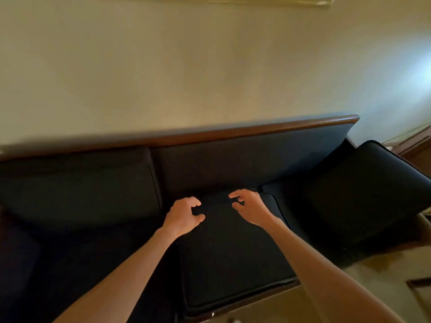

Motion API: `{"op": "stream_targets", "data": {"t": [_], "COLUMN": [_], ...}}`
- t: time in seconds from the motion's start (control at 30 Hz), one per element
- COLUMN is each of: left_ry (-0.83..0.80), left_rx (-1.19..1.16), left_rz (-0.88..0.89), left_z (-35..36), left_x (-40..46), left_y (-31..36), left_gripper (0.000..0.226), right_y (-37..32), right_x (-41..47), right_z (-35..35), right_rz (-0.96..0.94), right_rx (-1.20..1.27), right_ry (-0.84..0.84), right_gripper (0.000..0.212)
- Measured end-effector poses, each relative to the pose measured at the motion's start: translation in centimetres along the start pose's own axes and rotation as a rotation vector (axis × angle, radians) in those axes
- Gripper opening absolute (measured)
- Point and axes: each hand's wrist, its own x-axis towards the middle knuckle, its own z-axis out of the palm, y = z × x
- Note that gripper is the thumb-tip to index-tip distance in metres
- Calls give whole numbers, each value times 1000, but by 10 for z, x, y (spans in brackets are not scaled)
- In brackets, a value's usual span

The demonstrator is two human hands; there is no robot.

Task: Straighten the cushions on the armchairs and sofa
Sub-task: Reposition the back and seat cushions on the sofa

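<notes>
Both hands curled, fingers apart, gripping nothing: left hand (184, 215) and right hand (249, 207) hover at the rear edge of the middle seat cushion (233, 257), flat on the dark sofa (245, 157).

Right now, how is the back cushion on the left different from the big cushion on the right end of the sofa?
The left back cushion sits flat against the sofa's backrest under the wooden rail; the right cushion is tilted and sticks out past the sofa's end. The left one looks dimmer, in shadow; the right one catches more light and shows a piped edge. Both are dark, and neither hand touches them.
</notes>
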Motion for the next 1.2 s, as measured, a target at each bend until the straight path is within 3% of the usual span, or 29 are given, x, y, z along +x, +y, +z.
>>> {"op": "stream_targets", "data": {"t": [0.23, 0.4, 0.47, 0.63, 0.7, 0.8, 0.9, 1.03, 1.2], "left_ry": [-25, -105, -120, -161, -197, -176, -164, -160, 45], "left_rx": [79, 231, 303, 557, 604, 641, 611, 587, 601], "left_rz": [-20, 63, 92, 195, 205, 231, 235, 226, 305], "left_z": [139, 246, 284, 347, 361, 375, 378, 365, 319], "left_x": [-23, -19, -18, -7, -6, -6, -5, -10, -21], "left_y": [41, 19, 3, -35, -49, -63, -67, -61, -40], "left_gripper": [38, 38, 48, 88, 98, 104, 105, 113, 119], "right_y": [148, 237, 263, 301, 310, 319, 320, 301, 248], "right_x": [-53, -82, -90, -76, -65, -58, -56, -65, -64], "right_z": [28, 104, 136, 187, 200, 216, 220, 200, 159], "right_rz": [253, 709, 912, 1261, 1249, 1138, 1081, 1074, 1093], "right_rx": [181, 452, 626, 1143, 1312, 1486, 1492, 1466, 1422], "right_ry": [48, 199, 236, 298, 306, 257, 254, 289, 445], "right_gripper": [32, 31, 47, 120, 131, 121, 120, 98, 104]}}
